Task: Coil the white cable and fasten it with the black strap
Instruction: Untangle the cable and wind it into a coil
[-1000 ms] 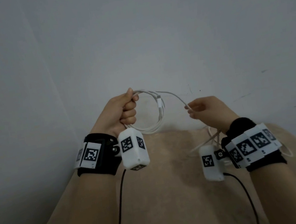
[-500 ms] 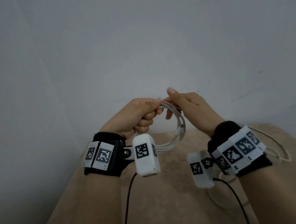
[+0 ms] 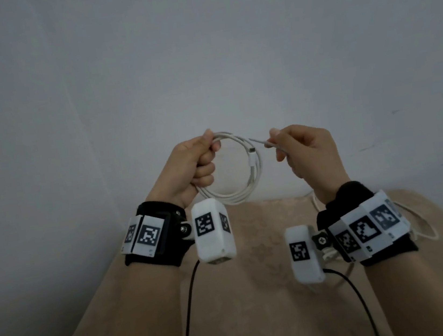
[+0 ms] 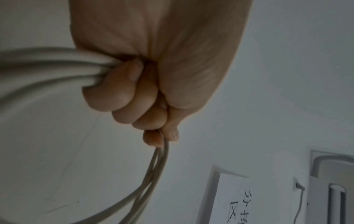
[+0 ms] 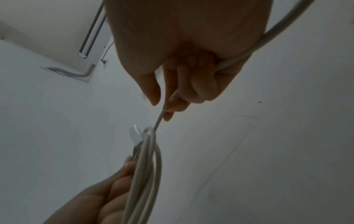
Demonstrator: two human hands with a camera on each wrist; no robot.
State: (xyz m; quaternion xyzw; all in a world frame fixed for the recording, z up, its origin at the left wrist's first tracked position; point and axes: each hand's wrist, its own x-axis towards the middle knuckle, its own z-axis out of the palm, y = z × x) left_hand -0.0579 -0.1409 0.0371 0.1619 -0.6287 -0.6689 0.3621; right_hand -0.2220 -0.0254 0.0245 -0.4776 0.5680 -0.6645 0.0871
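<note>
The white cable [image 3: 255,174] hangs in several round loops from my left hand [image 3: 200,162], whose fist grips the top of the coil [image 4: 57,66] in front of the wall. One white plug [image 3: 253,158] lies against the right side of the coil. My right hand [image 3: 296,149] is a short way to the right, its thumb and fingers pinching the free strand [image 5: 160,119] that runs from the coil. That strand passes through the right palm and down behind the wrist to loose cable [image 3: 425,228] on the table. No black strap is in view.
A beige table top [image 3: 247,305] lies below the hands, its far edge against a pale wall [image 3: 200,57]. Black leads [image 3: 188,307] run from the wrist cameras along both forearms. A paper sign [image 4: 233,201] and a wall unit show in the left wrist view.
The right hand, which met the left at the coil half a second ago, has drawn back to the right along the free strand. The coil holds one more loop.
</note>
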